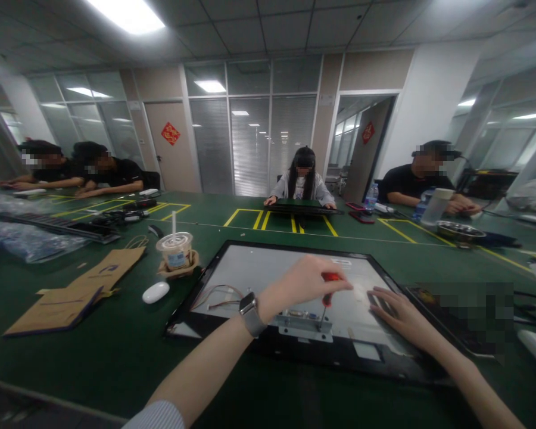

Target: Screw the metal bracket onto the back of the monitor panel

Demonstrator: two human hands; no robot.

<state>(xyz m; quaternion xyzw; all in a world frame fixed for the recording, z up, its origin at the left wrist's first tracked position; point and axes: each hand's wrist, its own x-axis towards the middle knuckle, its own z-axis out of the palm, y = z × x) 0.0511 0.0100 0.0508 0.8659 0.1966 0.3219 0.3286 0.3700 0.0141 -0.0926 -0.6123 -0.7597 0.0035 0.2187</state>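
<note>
Centrally, the left hand (pixel 310 279) grips a red-handled screwdriver (pixel 329 288), its shaft pointing down to the right end of a metal bracket (pixel 304 326); whether the tip is seated is hard to tell. The right hand (pixel 393 311), fingers extended, rests on the flat panel (pixel 259 268), which lies on the green table (pixel 116 363) near a lidded cup (pixel 175 249)

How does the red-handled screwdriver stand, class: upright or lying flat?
Roughly upright: the left hand grips the screwdriver by its red handle, and its shaft points down at the metal bracket.
</note>
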